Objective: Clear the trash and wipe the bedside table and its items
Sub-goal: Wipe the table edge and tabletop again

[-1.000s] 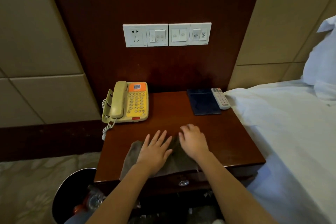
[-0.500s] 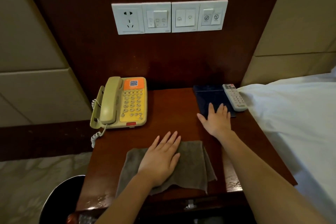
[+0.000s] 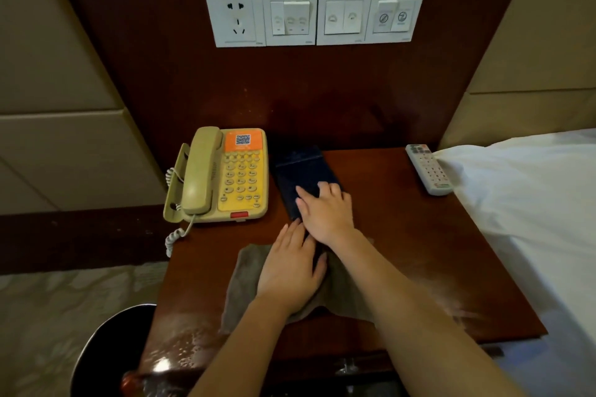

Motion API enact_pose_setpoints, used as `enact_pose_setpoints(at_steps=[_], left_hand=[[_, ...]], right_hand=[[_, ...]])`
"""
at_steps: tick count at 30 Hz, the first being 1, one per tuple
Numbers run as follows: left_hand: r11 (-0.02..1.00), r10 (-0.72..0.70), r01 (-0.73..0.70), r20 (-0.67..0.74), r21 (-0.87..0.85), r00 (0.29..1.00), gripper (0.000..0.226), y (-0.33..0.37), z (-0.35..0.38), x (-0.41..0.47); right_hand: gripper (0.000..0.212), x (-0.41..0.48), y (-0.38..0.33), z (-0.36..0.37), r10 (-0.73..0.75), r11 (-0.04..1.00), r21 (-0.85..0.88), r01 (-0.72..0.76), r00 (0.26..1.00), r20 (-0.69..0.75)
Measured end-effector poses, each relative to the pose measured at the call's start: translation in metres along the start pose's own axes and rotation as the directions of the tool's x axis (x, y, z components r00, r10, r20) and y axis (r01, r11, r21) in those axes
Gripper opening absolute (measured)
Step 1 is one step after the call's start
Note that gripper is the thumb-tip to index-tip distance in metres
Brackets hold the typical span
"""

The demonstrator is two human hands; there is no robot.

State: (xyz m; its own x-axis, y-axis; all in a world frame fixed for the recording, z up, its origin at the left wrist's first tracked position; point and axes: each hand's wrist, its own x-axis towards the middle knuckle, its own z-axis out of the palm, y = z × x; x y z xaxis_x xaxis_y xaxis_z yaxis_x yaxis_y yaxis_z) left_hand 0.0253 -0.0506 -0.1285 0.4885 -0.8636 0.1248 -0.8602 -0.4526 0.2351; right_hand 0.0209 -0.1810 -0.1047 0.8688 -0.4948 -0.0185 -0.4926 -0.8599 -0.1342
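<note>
The cloth point(image 3: 245, 280), a grey-brown rag, lies flat near the front edge of the bedside table point(image 3: 419, 255), and the left hand point(image 3: 290, 271) presses on it with the palm down and the fingers spread flat, gripping nothing. Just beyond those fingertips the right hand point(image 3: 325, 213) rests flat, fingers stretched out, on the near end of a dark blue folder point(image 3: 300, 167); it pins the folder rather than clasps it, and the right forearm crosses over the right part of the cloth and hides it. How far the cloth reaches under that arm cannot be told. The folder lies slightly askew, its far end toward the wall, its near edge covered by the right hand. Just left of the folder sits a beige telephone point(image 3: 225, 174) with an orange label and a yellow keypad, its handset in the cradle and its coiled cord hanging off the left edge of the table. Well to the right of both hands a white remote control point(image 3: 429, 169) lies at the table's right edge, beside the white bedsheet point(image 3: 529, 196). The tabletop is reddish-brown wood and shows wet streaks and droplets near the front left corner. Below that corner a dark round bin point(image 3: 100, 354) is cut off by the frame; its contents are too dim to name. Behind the table a dark wood panel carries a row of white switches and a socket point(image 3: 314, 14), with padded beige wall panels on either side.
</note>
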Motion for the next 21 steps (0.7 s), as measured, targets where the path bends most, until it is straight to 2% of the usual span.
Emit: enact_pose_setpoints(at_steps=[4,7,11,16,18,21], left_hand=[[0.996,-0.084,0.084,-0.016,0.021,0.996,0.081,0.000,0.004,0.000],[0.986,-0.160,0.157,0.038,0.060,0.986,0.092,-0.001,0.004,0.003],[0.975,-0.202,0.192,0.086,0.113,0.976,0.096,-0.002,0.005,0.008],[0.968,-0.231,0.220,0.084,0.124,0.969,0.098,-0.004,0.004,0.010],[0.966,-0.237,0.224,0.100,0.129,0.966,0.099,-0.003,0.004,0.010],[0.959,-0.257,0.240,0.101,0.153,0.961,0.089,-0.003,0.004,0.010]], right_hand=[[0.047,0.003,-0.016,-0.006,0.039,0.999,-0.027,-0.039,0.999,0.032],[0.047,0.004,-0.028,-0.004,0.031,1.000,-0.003,-0.030,0.999,0.031],[0.048,0.006,-0.029,0.001,0.039,0.999,-0.006,-0.039,0.999,0.008],[0.048,0.011,-0.006,-0.009,-0.026,0.999,0.027,0.026,0.999,-0.022],[0.046,0.011,0.025,-0.019,0.044,0.999,-0.027,-0.046,0.996,-0.077],[0.051,0.008,0.085,-0.036,0.283,0.951,-0.106,-0.289,0.957,-0.068]])
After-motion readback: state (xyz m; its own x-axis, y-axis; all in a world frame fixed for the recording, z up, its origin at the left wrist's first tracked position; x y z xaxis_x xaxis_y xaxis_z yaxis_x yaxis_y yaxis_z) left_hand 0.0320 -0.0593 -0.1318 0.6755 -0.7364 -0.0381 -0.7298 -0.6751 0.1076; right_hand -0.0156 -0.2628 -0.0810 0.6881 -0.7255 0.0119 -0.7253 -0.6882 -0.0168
